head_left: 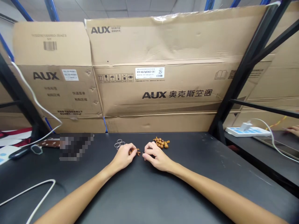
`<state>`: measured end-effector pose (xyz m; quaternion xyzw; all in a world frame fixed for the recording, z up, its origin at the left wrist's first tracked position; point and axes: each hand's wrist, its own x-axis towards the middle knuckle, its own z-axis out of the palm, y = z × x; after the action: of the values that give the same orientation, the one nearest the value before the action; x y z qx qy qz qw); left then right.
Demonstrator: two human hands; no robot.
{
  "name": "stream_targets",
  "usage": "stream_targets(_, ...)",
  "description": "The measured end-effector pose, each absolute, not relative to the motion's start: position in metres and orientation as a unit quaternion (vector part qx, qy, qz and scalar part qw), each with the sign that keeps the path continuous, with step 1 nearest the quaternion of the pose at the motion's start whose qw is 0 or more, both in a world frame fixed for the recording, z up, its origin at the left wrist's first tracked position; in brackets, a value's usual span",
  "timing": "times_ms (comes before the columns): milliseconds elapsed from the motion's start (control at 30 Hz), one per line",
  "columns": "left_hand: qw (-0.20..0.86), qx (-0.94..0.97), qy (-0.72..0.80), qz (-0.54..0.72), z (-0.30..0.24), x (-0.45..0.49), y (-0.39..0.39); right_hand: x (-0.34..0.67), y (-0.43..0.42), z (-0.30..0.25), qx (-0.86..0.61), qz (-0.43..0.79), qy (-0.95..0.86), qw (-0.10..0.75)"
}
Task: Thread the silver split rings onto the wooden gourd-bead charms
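My left hand (pixel 124 156) is closed in a pinch on a small brown beaded pendant (pixel 138 152), with part of its cord and beads showing past the fingertips. Just to the right, my right hand (pixel 158 158) is closed too, thumb and fingers together; a tiny dark thing shows at the tips, too small to name. The hands are slightly apart above the black table. Behind my right hand lies a pile of shiny brown gourd-shaped pendants (pixel 161 143). Several silver metal rings (pixel 119 143) lie behind my left hand.
Large cardboard boxes (pixel 177 43) stand along the table's back. A pixelated dark item (pixel 76 146) and a white cable (pixel 44 199) are at left. At right, past a black metal post (pixel 224 115), a power strip (pixel 247 132) and another person's hand (pixel 293 130) appear.
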<state>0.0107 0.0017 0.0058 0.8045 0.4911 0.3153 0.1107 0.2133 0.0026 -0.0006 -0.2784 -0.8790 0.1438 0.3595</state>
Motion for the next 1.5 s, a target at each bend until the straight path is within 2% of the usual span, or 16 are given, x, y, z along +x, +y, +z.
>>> stream_targets(200, 0.122, 0.849, 0.415, 0.302, 0.007, 0.02, -0.01, 0.212, 0.007, -0.006, -0.307, 0.173, -0.849, 0.394)
stream_targets(433, 0.144, 0.841, 0.412, 0.321, 0.006, 0.02, -0.012, 0.211, 0.008, -0.006, -0.328, 0.19, -0.813, 0.442)
stream_targets(933, 0.1, 0.844, 0.385, 0.36, 0.009, 0.021, -0.013, 0.212, 0.005, -0.006, -0.276, 0.232, -0.832, 0.422)
stream_targets(1100, 0.067, 0.834, 0.399, 0.374, 0.008, 0.019, -0.009, 0.211, 0.004, -0.007, -0.3, 0.187, -0.824, 0.442)
stream_targets(1267, 0.008, 0.804, 0.437, 0.402, 0.009, 0.006, 0.004, 0.21, -0.002, -0.006, -0.296, 0.122, -0.863, 0.392)
stream_targets(1500, -0.009, 0.774, 0.496, 0.393, 0.016, -0.021, 0.021, 0.209, -0.008, 0.0, -0.243, 0.067, -0.921, 0.295)
